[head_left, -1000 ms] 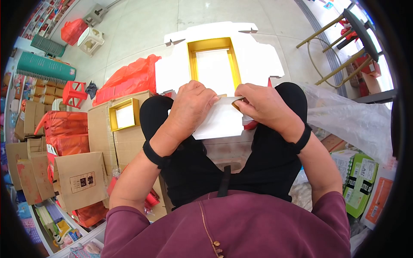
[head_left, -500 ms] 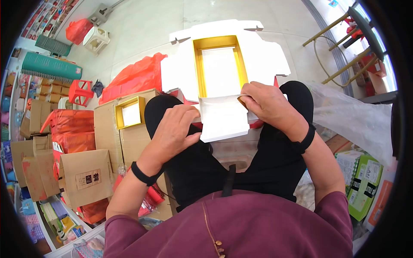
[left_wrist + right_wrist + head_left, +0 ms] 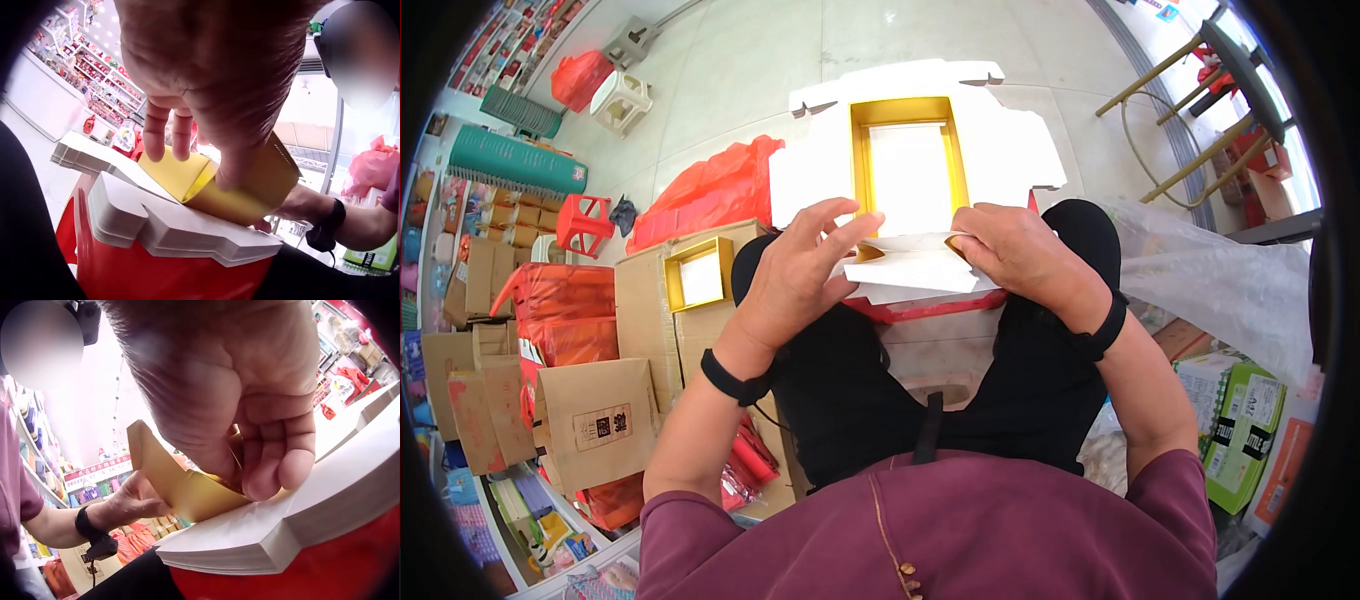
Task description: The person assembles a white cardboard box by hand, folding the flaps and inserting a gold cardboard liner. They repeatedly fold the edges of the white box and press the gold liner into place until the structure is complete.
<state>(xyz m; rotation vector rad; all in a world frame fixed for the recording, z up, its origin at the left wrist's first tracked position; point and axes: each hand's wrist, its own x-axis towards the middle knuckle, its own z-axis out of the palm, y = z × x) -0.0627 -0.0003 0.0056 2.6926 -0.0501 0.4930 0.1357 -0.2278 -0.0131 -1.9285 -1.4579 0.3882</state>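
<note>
A cardboard box (image 3: 861,160), gold on its standing walls and white inside, sits on a stack of flat white die-cut card sheets (image 3: 1015,145) between the knees. Its near end panel (image 3: 915,272) is half folded, with the white side showing and gold corner tabs at both ends. My right hand (image 3: 1025,250) pinches the near right corner between thumb and curled fingers. At the near left corner my left hand (image 3: 795,260) has its fingers spread and extended. In the left wrist view its thumb rests against the gold card (image 3: 250,194).
A red support (image 3: 187,275) lies under the stack. At left, a gold-walled box (image 3: 728,272) rests on a brown carton (image 3: 640,310), near red-wrapped bundles (image 3: 565,300) and a red stool (image 3: 585,222). At right are clear plastic sheeting (image 3: 1220,270) and a green box (image 3: 1245,430).
The left hand let go of the near edge, drew back, then returned to the left corner with fingers spread. The near panel has folded up from lying flat. The right hand keeps its corner.
</note>
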